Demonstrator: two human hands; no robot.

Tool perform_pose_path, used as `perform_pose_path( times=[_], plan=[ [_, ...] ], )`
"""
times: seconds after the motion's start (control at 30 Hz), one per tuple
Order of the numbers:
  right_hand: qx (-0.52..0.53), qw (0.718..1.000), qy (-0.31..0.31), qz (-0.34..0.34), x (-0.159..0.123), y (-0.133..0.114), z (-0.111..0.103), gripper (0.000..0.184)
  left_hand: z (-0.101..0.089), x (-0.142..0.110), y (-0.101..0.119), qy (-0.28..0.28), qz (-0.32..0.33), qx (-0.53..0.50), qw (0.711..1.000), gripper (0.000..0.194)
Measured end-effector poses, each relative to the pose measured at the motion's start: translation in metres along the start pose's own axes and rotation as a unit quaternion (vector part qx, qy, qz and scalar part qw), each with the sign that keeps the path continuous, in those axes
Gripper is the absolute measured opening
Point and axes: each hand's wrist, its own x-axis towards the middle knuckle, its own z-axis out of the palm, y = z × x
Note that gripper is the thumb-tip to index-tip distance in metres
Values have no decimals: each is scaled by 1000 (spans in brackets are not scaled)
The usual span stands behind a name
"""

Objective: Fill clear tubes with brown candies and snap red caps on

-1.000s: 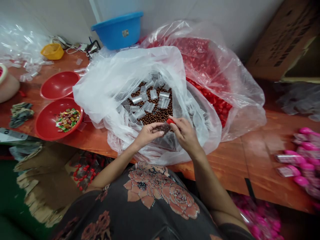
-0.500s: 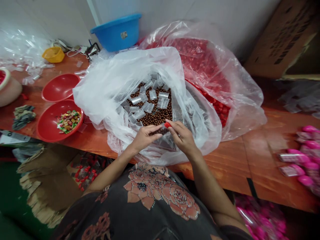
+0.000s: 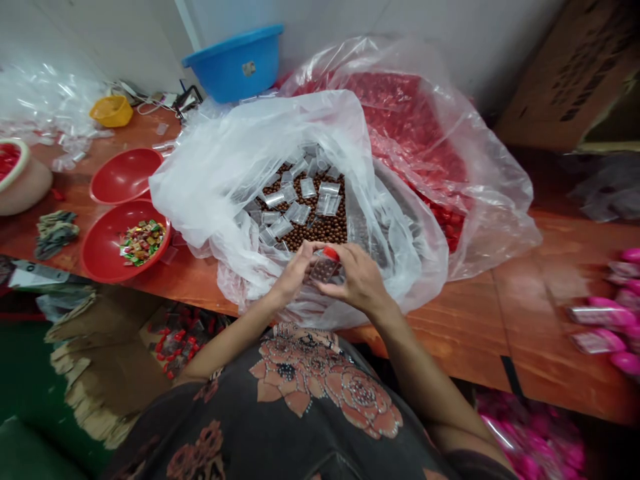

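Observation:
Between my two hands is a small clear plastic jar (image 3: 324,268) with brown balls inside and a red cap (image 3: 331,253) on its top. My left hand (image 3: 295,270) grips the jar from the left, fingers closed round it. From the other side my right hand (image 3: 361,277) holds it too, fingers at the cap and thumb near the lower end. Just beyond my hands, a white plastic bag (image 3: 200,180) lies wide open. In it are brown chocolate-like balls (image 3: 320,233) with several clear empty jars (image 3: 300,213) lying on top.
Behind to the right, a clear bag (image 3: 495,193) holds red caps (image 3: 450,223). Left stand red bowls (image 3: 103,250), one with wrapped candies (image 3: 143,241). A blue basin (image 3: 235,67) is at the wall. Pink-capped jars (image 3: 597,340) lie right; a cardboard box (image 3: 100,360) with red-capped jars sits below left.
The red cap, earlier in my right fingers at the jar's end, now sits on top of the jar. Both hands have closed in round the jar, which is tipped more upright.

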Motion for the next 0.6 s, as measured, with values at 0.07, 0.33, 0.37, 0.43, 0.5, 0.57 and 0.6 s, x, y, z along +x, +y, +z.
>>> perform_pose_path(
  times=[0.07, 0.33, 0.37, 0.43, 0.5, 0.57, 0.6],
  plan=[
    [-16, 1000, 1, -13, 1, -4, 2, 62, 8, 2, -3, 14, -26, -45, 999, 68],
    [-31, 998, -36, -29, 2, -1, 8, 51, 12, 1, -3, 44, -45, -4, 998, 53],
    [-22, 998, -42, -29, 2, 0, 9, 50, 11, 1, -3, 41, -61, -15, 997, 49],
    [-10, 998, -48, -31, 2, 1, 10, 50, 10, 1, -3, 32, -97, -58, 993, 43],
    [-8, 998, -49, -33, 2, 0, 11, 51, 11, 1, -4, 24, -118, -105, 987, 41],
    [-7, 998, -51, -33, 1, 0, 12, 54, 13, -1, -5, 19, -113, -131, 985, 41],
    [-5, 998, -55, -32, 0, -1, 11, 55, 14, -3, -6, 18, -104, -139, 985, 42]
  ],
)
